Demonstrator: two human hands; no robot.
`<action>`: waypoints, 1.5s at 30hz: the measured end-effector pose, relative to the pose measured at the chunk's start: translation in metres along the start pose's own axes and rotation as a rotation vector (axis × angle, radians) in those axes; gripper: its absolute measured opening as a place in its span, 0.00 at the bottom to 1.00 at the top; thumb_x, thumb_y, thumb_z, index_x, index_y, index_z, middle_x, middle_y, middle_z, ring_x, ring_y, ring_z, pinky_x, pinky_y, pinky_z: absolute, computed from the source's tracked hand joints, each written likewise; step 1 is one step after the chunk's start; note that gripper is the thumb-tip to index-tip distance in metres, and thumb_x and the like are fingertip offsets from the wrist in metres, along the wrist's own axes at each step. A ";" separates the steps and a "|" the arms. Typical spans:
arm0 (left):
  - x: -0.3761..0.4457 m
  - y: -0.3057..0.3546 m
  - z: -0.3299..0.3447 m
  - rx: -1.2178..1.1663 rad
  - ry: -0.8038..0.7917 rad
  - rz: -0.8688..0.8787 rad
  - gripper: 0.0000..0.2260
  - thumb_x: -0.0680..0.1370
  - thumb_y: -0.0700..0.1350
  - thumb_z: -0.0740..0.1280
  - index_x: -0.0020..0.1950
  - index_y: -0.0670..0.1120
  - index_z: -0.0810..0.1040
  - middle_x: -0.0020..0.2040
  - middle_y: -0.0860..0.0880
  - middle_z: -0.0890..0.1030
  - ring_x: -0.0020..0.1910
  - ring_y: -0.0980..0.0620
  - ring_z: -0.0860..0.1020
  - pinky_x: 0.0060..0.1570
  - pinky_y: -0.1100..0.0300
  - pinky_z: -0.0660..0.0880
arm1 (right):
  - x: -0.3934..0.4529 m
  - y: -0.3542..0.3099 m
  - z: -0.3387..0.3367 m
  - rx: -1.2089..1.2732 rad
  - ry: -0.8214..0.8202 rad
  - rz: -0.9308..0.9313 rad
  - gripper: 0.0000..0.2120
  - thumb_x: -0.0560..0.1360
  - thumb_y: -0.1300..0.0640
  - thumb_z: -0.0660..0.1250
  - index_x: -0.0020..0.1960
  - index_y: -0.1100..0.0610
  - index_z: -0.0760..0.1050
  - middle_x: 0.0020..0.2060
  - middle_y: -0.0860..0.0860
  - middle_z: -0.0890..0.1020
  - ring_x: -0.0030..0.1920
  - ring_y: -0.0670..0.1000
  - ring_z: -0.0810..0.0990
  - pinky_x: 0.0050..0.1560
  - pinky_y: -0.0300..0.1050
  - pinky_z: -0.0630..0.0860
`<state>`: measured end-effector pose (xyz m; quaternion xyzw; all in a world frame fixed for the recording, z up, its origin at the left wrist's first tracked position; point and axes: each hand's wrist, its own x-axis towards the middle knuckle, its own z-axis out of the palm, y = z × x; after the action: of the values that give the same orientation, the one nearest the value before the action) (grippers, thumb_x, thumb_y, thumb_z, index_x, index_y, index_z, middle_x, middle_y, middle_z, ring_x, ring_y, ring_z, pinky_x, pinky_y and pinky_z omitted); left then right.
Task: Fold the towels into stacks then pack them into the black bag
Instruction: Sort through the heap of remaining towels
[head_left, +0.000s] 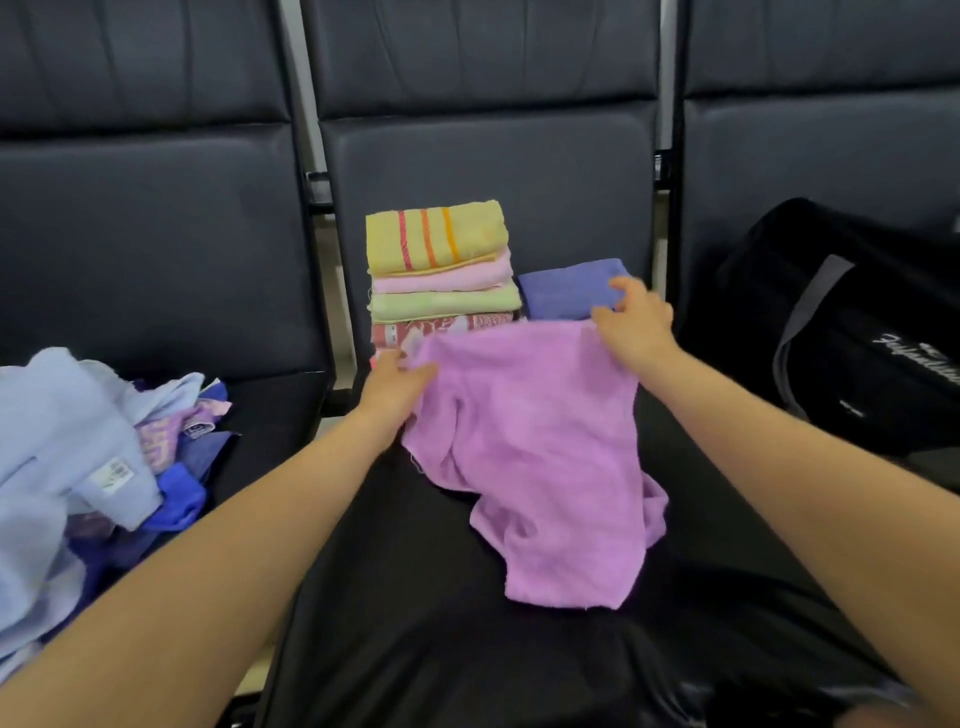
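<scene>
A purple towel (535, 447) hangs unfolded over the middle seat, held by its two top corners. My left hand (397, 382) pinches the left corner and my right hand (634, 325) grips the right corner. Behind it stands a stack of folded towels (441, 270), yellow striped on top, then pink, green and a patterned one. A folded blue-violet towel (566, 291) lies right of the stack, partly behind my right hand. The black bag (852, 332) sits on the right seat.
A loose pile of unfolded towels (88, 457), light blue, violet and dark blue, covers the left seat. Dark padded seat backs (483, 150) rise behind everything. Gaps with metal frames separate the three seats.
</scene>
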<state>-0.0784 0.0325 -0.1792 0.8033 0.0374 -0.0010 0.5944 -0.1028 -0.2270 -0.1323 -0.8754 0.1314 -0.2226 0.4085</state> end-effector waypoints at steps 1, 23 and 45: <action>0.003 -0.014 0.001 0.117 0.009 -0.036 0.23 0.71 0.52 0.69 0.62 0.43 0.73 0.58 0.44 0.77 0.53 0.46 0.77 0.52 0.51 0.77 | -0.005 0.013 0.007 -0.059 -0.011 0.057 0.22 0.76 0.57 0.60 0.70 0.55 0.67 0.65 0.59 0.72 0.68 0.60 0.65 0.63 0.47 0.65; -0.113 -0.043 0.015 0.385 -0.391 0.030 0.08 0.78 0.43 0.64 0.41 0.52 0.76 0.53 0.40 0.81 0.48 0.46 0.79 0.58 0.51 0.76 | -0.140 0.038 -0.016 0.219 -0.507 0.563 0.17 0.69 0.50 0.76 0.39 0.60 0.72 0.25 0.54 0.73 0.19 0.47 0.69 0.21 0.35 0.64; -0.079 -0.059 0.071 0.850 -0.124 0.208 0.22 0.81 0.59 0.54 0.57 0.44 0.79 0.65 0.44 0.71 0.66 0.43 0.65 0.64 0.50 0.64 | -0.083 0.064 -0.047 0.350 0.041 0.317 0.13 0.82 0.56 0.55 0.55 0.59 0.77 0.49 0.56 0.79 0.44 0.52 0.75 0.39 0.42 0.70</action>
<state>-0.1580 -0.0226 -0.2522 0.9744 -0.0830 -0.0048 0.2091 -0.2013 -0.2638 -0.1790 -0.7551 0.2349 -0.1925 0.5810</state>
